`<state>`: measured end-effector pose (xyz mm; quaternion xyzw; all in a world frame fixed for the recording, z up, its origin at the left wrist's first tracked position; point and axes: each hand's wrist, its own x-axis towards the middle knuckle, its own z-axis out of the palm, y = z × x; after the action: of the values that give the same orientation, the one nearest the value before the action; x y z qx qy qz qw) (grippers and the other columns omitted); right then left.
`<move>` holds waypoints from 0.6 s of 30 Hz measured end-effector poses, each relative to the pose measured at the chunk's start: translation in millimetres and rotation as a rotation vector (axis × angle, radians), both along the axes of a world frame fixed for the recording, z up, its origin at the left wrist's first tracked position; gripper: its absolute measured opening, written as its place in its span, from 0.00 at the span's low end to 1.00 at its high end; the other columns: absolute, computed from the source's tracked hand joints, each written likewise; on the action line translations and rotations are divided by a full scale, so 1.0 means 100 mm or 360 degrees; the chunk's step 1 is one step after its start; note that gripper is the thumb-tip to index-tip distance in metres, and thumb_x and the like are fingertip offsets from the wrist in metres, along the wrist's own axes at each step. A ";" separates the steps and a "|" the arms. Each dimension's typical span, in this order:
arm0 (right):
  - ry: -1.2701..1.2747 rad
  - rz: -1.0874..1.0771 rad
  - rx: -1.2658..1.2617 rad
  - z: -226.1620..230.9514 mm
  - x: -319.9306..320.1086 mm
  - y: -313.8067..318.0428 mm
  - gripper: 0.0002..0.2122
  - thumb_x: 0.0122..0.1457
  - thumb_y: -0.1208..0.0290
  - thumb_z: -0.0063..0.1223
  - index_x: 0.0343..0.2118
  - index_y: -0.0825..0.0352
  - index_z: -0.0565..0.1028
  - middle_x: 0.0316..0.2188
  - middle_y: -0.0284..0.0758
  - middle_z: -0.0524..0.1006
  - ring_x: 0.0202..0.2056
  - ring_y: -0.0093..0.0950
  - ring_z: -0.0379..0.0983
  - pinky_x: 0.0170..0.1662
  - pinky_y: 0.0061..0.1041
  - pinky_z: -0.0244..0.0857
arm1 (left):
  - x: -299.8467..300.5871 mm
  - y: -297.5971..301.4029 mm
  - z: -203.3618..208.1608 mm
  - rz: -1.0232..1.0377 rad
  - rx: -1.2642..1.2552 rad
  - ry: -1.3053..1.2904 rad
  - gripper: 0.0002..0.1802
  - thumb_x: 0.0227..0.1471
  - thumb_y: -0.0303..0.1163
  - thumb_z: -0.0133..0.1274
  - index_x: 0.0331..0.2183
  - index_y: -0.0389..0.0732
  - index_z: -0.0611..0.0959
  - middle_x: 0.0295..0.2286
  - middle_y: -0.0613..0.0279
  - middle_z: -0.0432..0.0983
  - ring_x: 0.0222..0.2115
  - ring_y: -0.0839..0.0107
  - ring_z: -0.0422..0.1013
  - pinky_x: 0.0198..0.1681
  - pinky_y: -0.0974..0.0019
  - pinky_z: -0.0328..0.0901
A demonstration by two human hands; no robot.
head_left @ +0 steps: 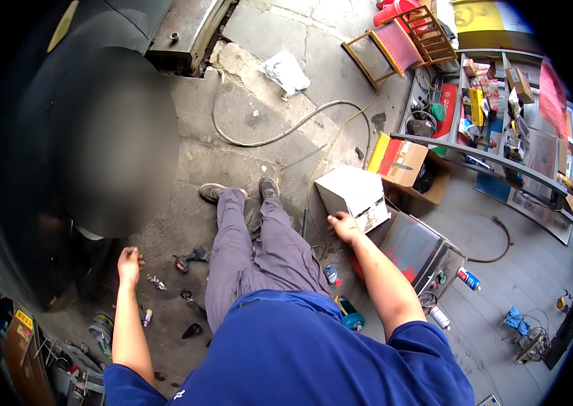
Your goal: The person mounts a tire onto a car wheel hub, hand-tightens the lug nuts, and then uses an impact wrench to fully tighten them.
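Note:
My left hand [130, 263] hangs beside the dark vehicle body [22, 169], its fingers curled in and nothing visible in them. A drill-like power tool [190, 260] lies on the ground to its right. My right hand [345, 229] is at the near edge of a white box [350, 191], thumb and fingers apart; whether it touches the box I cannot tell. Next to that box stands a grey and red metal cabinet [408, 247]. A large blurred patch hides part of the vehicle.
A hose [286, 137] loops over the concrete ahead. Front right are an open cardboard box [405, 164], a cluttered metal rack [503, 166] and a wooden chair [394, 51]. A blue-capped spray can [468, 279], a white can [439, 317] and a teal object [349, 313] lie right.

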<state>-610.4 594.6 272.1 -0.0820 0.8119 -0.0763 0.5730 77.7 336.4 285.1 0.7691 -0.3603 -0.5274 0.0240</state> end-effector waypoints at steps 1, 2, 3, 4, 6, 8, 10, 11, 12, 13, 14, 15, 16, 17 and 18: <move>0.0043 0.0011 -0.0092 0.00 -0.11 -0.08 0.19 0.70 0.59 0.55 0.51 0.74 0.76 0.31 0.41 0.83 0.27 0.31 0.79 0.32 0.33 0.74 | 0.06 0.29 0.12 0.0051 -0.0013 0.0011 0.10 0.69 0.38 0.53 0.43 0.43 0.79 0.29 0.67 0.78 0.23 0.78 0.72 0.27 0.72 0.66; 0.0072 0.0027 -0.0174 -0.02 -0.19 -0.13 0.20 0.70 0.59 0.55 0.52 0.74 0.75 0.31 0.41 0.83 0.27 0.31 0.79 0.33 0.33 0.74 | 0.14 0.61 0.26 0.0108 -0.0015 0.0011 0.11 0.69 0.39 0.52 0.44 0.43 0.80 0.29 0.67 0.78 0.24 0.78 0.73 0.28 0.71 0.66; 0.0002 0.0029 -0.0136 0.02 -0.31 -0.23 0.21 0.70 0.59 0.55 0.54 0.74 0.74 0.31 0.42 0.83 0.27 0.31 0.80 0.33 0.33 0.74 | 0.15 0.89 0.40 0.0162 -0.0032 0.0049 0.11 0.69 0.39 0.53 0.45 0.43 0.80 0.30 0.66 0.79 0.24 0.78 0.73 0.28 0.71 0.67; 0.0102 0.0034 -0.0147 0.07 -0.36 -0.22 0.17 0.71 0.59 0.53 0.49 0.71 0.76 0.32 0.43 0.83 0.26 0.31 0.79 0.30 0.32 0.73 | 0.14 1.23 0.51 0.0230 -0.0053 0.0086 0.11 0.69 0.39 0.53 0.45 0.43 0.80 0.31 0.66 0.80 0.25 0.77 0.74 0.28 0.71 0.67; 0.0038 -0.0114 -0.0142 0.38 -0.32 -0.46 0.14 0.68 0.65 0.52 0.48 0.71 0.77 0.33 0.44 0.83 0.27 0.32 0.80 0.30 0.32 0.73 | 0.09 1.95 0.78 0.0424 -0.0094 0.0128 0.10 0.68 0.37 0.56 0.45 0.42 0.80 0.30 0.63 0.80 0.24 0.76 0.74 0.27 0.70 0.68; 0.0204 0.0131 -0.0253 0.27 -0.72 -0.04 0.14 0.67 0.64 0.52 0.47 0.70 0.77 0.31 0.42 0.81 0.25 0.30 0.78 0.28 0.31 0.72 | -0.03 2.37 0.70 0.0508 -0.0051 0.0227 0.09 0.67 0.36 0.57 0.43 0.40 0.81 0.29 0.64 0.79 0.24 0.76 0.74 0.27 0.70 0.69; 0.0006 0.0072 -0.0119 0.23 -0.53 -0.07 0.14 0.67 0.62 0.51 0.46 0.69 0.76 0.26 0.39 0.79 0.23 0.30 0.77 0.26 0.31 0.72 | 0.17 3.11 0.59 0.0741 -0.0132 0.0272 0.09 0.66 0.32 0.57 0.41 0.37 0.81 0.29 0.62 0.79 0.24 0.74 0.74 0.29 0.68 0.72; -0.0017 0.0189 -0.0018 0.36 -0.35 -0.28 0.13 0.68 0.62 0.51 0.45 0.68 0.76 0.25 0.39 0.78 0.22 0.30 0.76 0.25 0.31 0.72 | 0.17 3.53 0.77 0.0804 -0.0075 0.0151 0.09 0.67 0.32 0.57 0.42 0.36 0.81 0.29 0.62 0.79 0.24 0.73 0.75 0.30 0.68 0.73; -0.0064 0.0227 -0.0027 0.35 -0.26 -0.46 0.12 0.66 0.64 0.53 0.45 0.68 0.76 0.26 0.41 0.80 0.22 0.31 0.77 0.24 0.31 0.71 | 0.14 3.90 0.81 0.0955 -0.0069 0.0083 0.09 0.66 0.32 0.57 0.42 0.36 0.81 0.29 0.61 0.79 0.25 0.73 0.75 0.29 0.67 0.72; -0.0061 0.0268 -0.0047 0.49 -0.18 -0.53 0.12 0.66 0.63 0.53 0.44 0.67 0.76 0.26 0.41 0.80 0.22 0.31 0.77 0.24 0.31 0.72 | 0.17 4.17 0.78 0.1054 0.0001 0.0092 0.09 0.66 0.33 0.57 0.41 0.37 0.81 0.29 0.61 0.79 0.24 0.73 0.75 0.28 0.67 0.71; 0.0016 0.0357 -0.0041 0.63 -0.05 -0.63 0.13 0.67 0.62 0.52 0.44 0.67 0.76 0.27 0.41 0.81 0.23 0.32 0.78 0.25 0.32 0.73 | 0.20 4.40 0.72 0.1148 0.0069 0.0106 0.10 0.66 0.35 0.57 0.41 0.37 0.81 0.29 0.60 0.80 0.23 0.72 0.75 0.27 0.66 0.70; 0.0076 0.0421 -0.0038 0.74 0.10 -0.73 0.14 0.67 0.60 0.52 0.45 0.67 0.77 0.27 0.41 0.81 0.23 0.32 0.78 0.27 0.33 0.74 | 0.26 4.65 0.63 0.1237 0.0108 0.0136 0.11 0.66 0.36 0.57 0.40 0.38 0.81 0.28 0.61 0.79 0.22 0.72 0.74 0.26 0.65 0.69; 0.0096 0.0425 -0.0024 0.79 0.26 -0.70 0.15 0.68 0.60 0.51 0.46 0.67 0.77 0.27 0.41 0.82 0.24 0.32 0.79 0.28 0.33 0.75 | 0.41 4.82 0.58 0.1258 0.0172 0.0134 0.11 0.66 0.38 0.57 0.40 0.39 0.81 0.28 0.61 0.79 0.21 0.72 0.73 0.24 0.64 0.68; 0.0105 0.0521 -0.0054 0.86 0.44 -0.82 0.15 0.68 0.60 0.51 0.47 0.67 0.77 0.29 0.42 0.82 0.26 0.34 0.79 0.30 0.35 0.75 | 0.50 5.09 0.49 0.1393 0.0167 0.0156 0.12 0.66 0.39 0.57 0.40 0.40 0.80 0.27 0.62 0.78 0.19 0.73 0.71 0.23 0.64 0.66; 0.0116 0.0626 -0.0089 0.88 0.65 -0.97 0.16 0.68 0.60 0.50 0.49 0.67 0.77 0.31 0.43 0.83 0.27 0.36 0.80 0.31 0.36 0.76 | 0.58 5.29 0.47 0.1512 0.0140 0.0192 0.11 0.66 0.39 0.57 0.40 0.41 0.80 0.26 0.63 0.77 0.19 0.73 0.71 0.23 0.64 0.66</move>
<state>-545.4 497.7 360.4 -0.2575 0.7979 0.0175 0.5447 135.4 865.3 331.7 0.8169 0.0557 -0.5165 0.2506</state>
